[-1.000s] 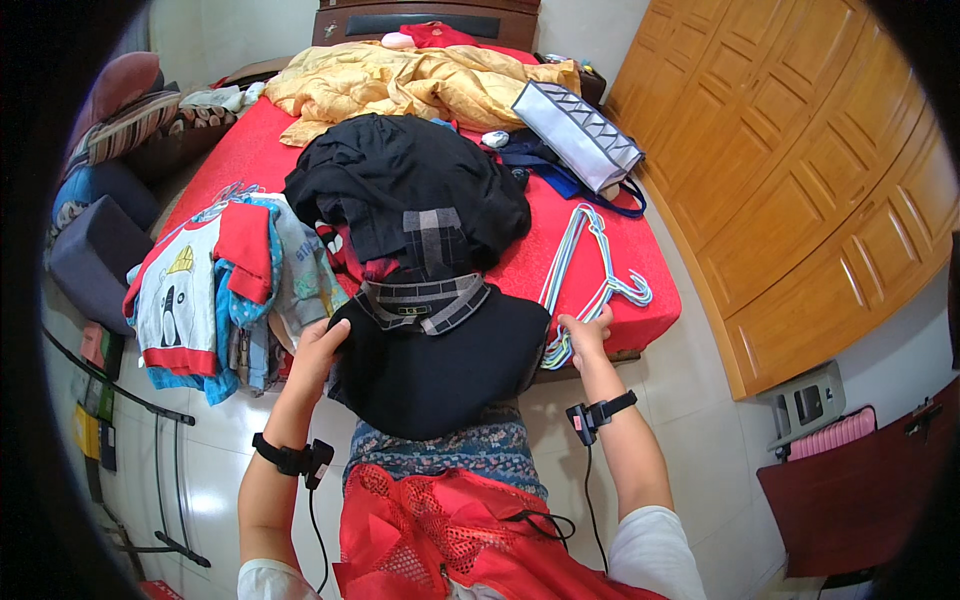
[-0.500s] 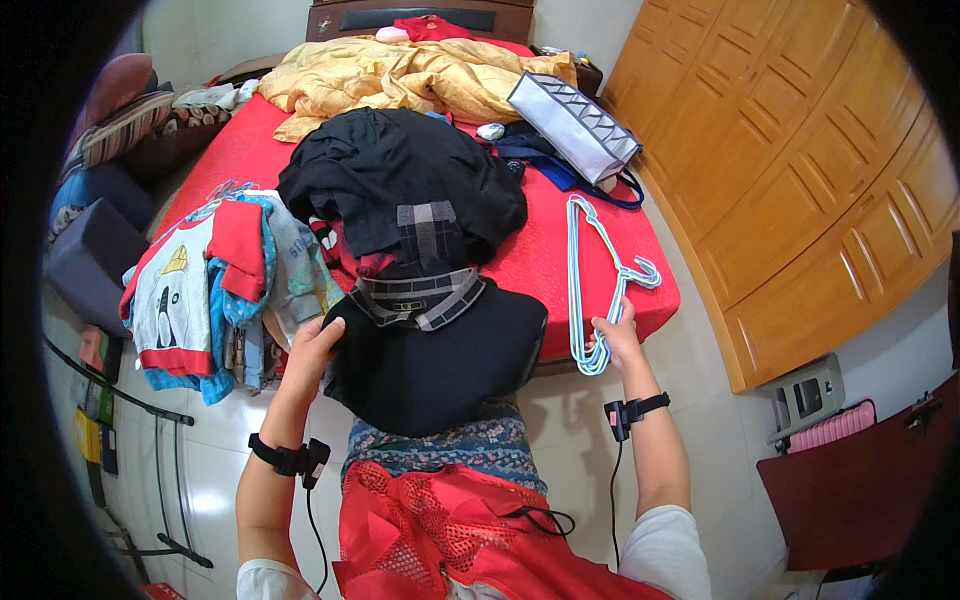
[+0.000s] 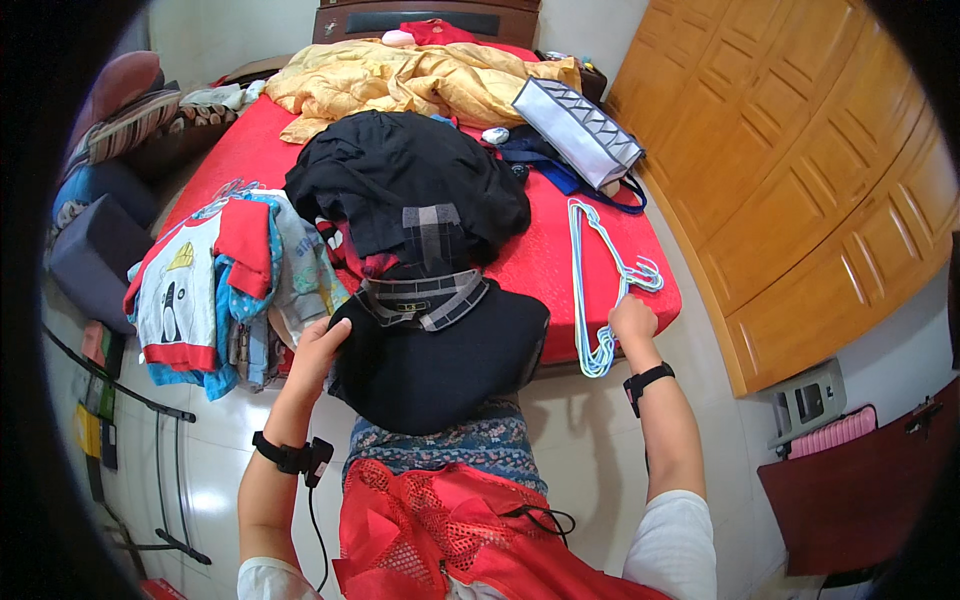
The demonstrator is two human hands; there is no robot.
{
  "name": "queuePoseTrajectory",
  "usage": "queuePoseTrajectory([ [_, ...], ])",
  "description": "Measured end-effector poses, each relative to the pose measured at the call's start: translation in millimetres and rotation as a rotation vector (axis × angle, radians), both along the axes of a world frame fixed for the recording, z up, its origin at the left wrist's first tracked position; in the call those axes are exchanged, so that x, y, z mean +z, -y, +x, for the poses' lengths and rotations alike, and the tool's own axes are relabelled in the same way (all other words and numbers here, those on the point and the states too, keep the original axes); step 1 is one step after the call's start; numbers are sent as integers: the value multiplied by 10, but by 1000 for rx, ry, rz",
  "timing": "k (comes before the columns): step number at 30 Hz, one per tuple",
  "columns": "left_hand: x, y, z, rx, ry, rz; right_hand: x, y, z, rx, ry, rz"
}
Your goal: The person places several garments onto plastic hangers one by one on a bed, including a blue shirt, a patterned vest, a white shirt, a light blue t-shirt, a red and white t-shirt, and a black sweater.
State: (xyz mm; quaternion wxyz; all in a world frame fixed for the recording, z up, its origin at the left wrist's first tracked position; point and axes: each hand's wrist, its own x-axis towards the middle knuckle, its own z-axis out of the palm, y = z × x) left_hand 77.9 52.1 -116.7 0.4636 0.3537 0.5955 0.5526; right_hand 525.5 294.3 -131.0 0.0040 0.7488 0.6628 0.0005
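Observation:
A black shirt (image 3: 437, 365) with a grey plaid collar (image 3: 425, 301) hangs over the near edge of the bed, close against my body. My left hand (image 3: 318, 352) is closed on its left edge, thumb on top of the cloth. To the right, several light blue and white wire hangers (image 3: 578, 290) lie bunched at the bed's corner, hooks pointing right. My right hand (image 3: 633, 320), knuckles up, is closed at the hangers' near arm just below the hooks; its fingertips are hidden under the hand.
A big black garment heap (image 3: 410, 180) sits behind the shirt on the red bed (image 3: 545, 260). Hung children's clothes (image 3: 185, 290) are stacked at left. A white storage box (image 3: 578, 130) and yellow quilt (image 3: 400, 75) lie farther back. Wooden wardrobe doors (image 3: 790, 160) stand right, a black metal rack (image 3: 165, 480) lower left.
My right hand has turned over from thumb-up beside the hangers to knuckles-up, shifting slightly right. My left hand keeps its hold on the shirt.

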Motion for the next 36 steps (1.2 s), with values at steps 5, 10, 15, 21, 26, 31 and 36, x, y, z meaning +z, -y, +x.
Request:
queuePoseTrajectory([
  [5,-48,6,-15,-7,7,12,-89,-118,86,-26,-65,59],
  [10,-14,19,-17,-21,39,24,-24,-150,174,-135,-843,-108],
  [15,-125,13,-42,-1,18,21,73,110,-11,48,-923,-26],
  [21,-149,46,-59,8,39,78,335,583,-410,254,-1306,211],
  [26,-272,49,-159,14,-121,117,359,607,-531,483,-1557,317],
  [31,-277,31,-156,137,-342,216,495,628,-682,549,-1923,101],
  [36,-210,101,-212,232,-602,212,504,850,-890,506,-1835,175],
])
